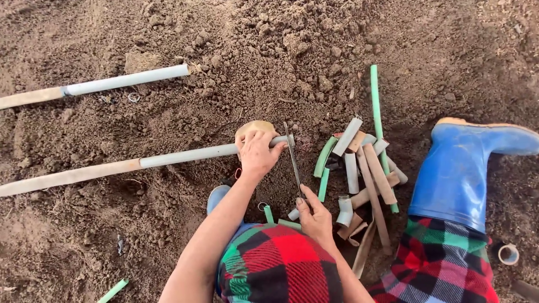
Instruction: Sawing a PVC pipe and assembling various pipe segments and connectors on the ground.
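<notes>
Left hand (258,154) hiding pipe (185,154) end, blade (293,160) blurred

Soil (168,50): loose brown earth, rough and clumped, matt.
Long pipe (185,155): smooth grey plastic, matt, dusted with soil toward one end.
Saw blade (293,160): thin dark metal, dull.
Pipe offcuts (359,168): matt plastic, seen in grey, tan and green.
Boot (460,174): smooth blue rubber, slightly glossy, soil-smeared.
Trousers (275,264): soft checked cloth.

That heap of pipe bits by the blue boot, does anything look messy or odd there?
Yes. The cut pipe pieces lie criss-crossed on bare soil beside the blue boot, grey, tan and green mixed, some dirt-smeared. Nothing looks broken.
</notes>
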